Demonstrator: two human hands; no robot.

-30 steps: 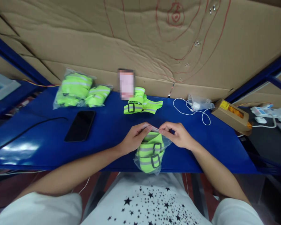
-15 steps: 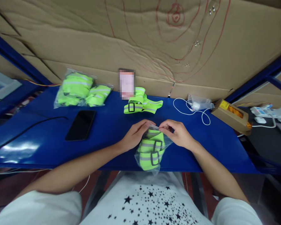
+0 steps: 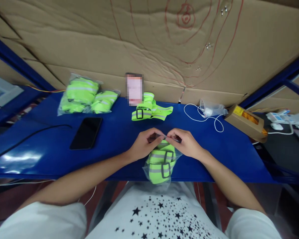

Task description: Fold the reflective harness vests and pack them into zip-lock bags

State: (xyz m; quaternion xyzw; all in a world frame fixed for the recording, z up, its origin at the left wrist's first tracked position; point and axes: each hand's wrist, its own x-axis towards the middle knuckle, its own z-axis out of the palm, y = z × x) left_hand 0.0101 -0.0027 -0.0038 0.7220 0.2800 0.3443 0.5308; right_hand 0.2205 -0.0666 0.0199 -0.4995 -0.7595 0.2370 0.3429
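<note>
Between my hands, a clear plastic zip bag (image 3: 147,172) hangs at the table's front edge. Inside it are folded neon-yellow reflective straps (image 3: 157,170) with grey stripes and black buckles. My left hand (image 3: 145,143) pinches the bag's top edge from the left, thumb and fingers together. From the right, my right hand (image 3: 185,141) pinches the same edge close to the left fingertips. Whether the bag's seal is closed I cannot tell. Just beyond my hands lies a loose reflective strap (image 3: 151,113) with a black buckle.
Filled bags of straps (image 3: 82,89) lie at the back left, behind a black phone (image 3: 86,133). A pixelated upright device (image 3: 135,89) leans on the cardboard wall (image 3: 89,39). At right are a white cable (image 3: 214,120) and a cardboard box (image 3: 246,122). A black cable (image 3: 35,134) crosses the left side.
My left fingers have shifted, with the thumb now pressed on the bag's top edge nearer the right hand. The right fingers have curled closer in. The bag's lower end sits slightly lower.
</note>
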